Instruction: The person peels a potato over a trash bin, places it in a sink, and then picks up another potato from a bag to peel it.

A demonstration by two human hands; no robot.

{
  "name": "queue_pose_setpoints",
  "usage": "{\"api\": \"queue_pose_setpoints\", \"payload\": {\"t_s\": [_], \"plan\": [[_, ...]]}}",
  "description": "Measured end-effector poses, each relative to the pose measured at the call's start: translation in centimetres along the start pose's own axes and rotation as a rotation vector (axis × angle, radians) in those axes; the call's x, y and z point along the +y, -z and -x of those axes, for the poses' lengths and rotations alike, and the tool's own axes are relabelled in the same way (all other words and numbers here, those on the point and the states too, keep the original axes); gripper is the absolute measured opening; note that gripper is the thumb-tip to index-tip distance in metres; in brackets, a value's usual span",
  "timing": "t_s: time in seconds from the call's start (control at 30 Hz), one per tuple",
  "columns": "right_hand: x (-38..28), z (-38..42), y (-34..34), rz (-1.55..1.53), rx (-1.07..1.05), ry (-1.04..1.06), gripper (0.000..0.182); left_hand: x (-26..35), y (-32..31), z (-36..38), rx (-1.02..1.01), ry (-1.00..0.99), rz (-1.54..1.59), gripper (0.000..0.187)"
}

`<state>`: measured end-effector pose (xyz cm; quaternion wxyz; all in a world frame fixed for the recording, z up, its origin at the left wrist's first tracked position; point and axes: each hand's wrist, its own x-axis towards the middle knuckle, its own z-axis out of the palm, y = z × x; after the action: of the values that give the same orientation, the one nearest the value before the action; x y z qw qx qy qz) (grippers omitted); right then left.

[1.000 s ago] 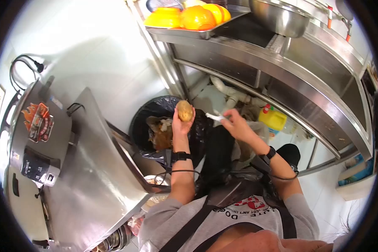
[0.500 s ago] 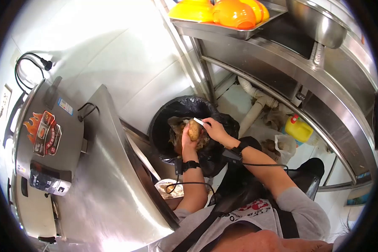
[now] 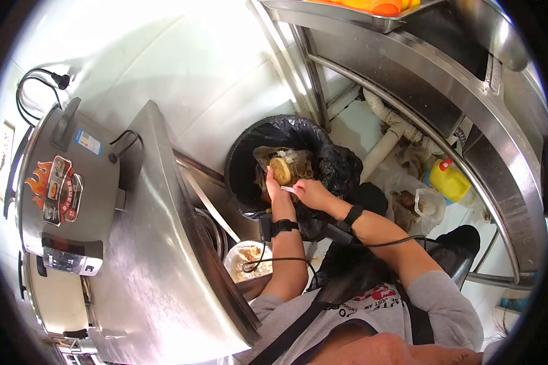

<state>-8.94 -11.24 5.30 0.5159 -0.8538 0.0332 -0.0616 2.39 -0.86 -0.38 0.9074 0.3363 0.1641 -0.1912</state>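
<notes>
Head view, left fingers gripping knobbly potato, right fingers clasping white peeler.

- The bin mouth lies open around the left hand and right hand.
- The steel desk edge crowds the left.
- A white pipe and yellow bottle block the right.

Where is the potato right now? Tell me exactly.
In the head view, just above centre: the potato sits in the left hand over the black-lined bin, with the right hand beside it.
</notes>
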Motion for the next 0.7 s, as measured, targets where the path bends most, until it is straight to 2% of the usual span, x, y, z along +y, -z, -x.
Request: {"api": "queue_pose_setpoints", "payload": {"t_s": [0.1, 0.17, 0.2, 0.23, 0.3, 0.37, 0.43, 0.5, 0.53, 0.63, 0.67, 0.7], "plan": [[-0.2, -0.9, 1.3, -0.015, 0.07, 0.006, 0.022, 0.0, -0.2, 0.2, 0.014, -0.02, 0.067, 0.037], [-0.5, -2.0, 2.0, 0.037, 0.232, -0.097, 0.027, 0.1, -0.4, 0.4, 0.039, 0.058, 0.008, 0.034], [0.5, -2.8, 1.4, 0.063, 0.345, -0.033, 0.024, -0.4, 0.1, -0.7, -0.123, -0.021, -0.006, 0.036], [0.5, -3.2, 1.4, 0.06, 0.352, -0.036, 0.024, -0.5, 0.4, -1.1, -0.221, -0.049, -0.088, 0.036], [0.8, -3.9, 1.4, 0.118, 0.263, -0.134, 0.026, -1.0, 0.6, -1.7, -0.281, -0.065, -0.121, 0.035], [1.2, -3.7, 0.9, 0.095, 0.253, -0.123, 0.025, -1.0, 1.0, -1.9, -0.286, -0.073, -0.098, 0.035], [1.2, -2.6, 0.7, 0.141, 0.089, -0.052, 0.024, -0.6, 1.3, -1.2, -0.282, -0.092, -0.067, 0.035], [1.2, -1.4, 0.7, 0.138, 0.017, 0.006, 0.023, -0.6, 1.3, -0.9, -0.094, -0.085, -0.045, 0.035], [1.3, -0.8, 0.7, 0.129, -0.043, 0.058, 0.022, -0.6, 1.4, -1.1, -0.075, -0.07, -0.003, 0.036], [1.0, 0.0, 0.8, 0.125, -0.114, 0.039, 0.023, -0.8, 1.9, -1.9, -0.024, -0.014, 0.095, 0.038], [1.0, -0.1, 1.1, 0.127, -0.109, 0.038, 0.023, -0.9, 2.1, -2.3, -0.022, -0.082, 0.058, 0.039], [0.7, -0.3, 1.6, 0.066, -0.009, -0.018, 0.024, -0.7, 1.8, -2.1, -0.022, -0.08, 0.056, 0.039]]}}
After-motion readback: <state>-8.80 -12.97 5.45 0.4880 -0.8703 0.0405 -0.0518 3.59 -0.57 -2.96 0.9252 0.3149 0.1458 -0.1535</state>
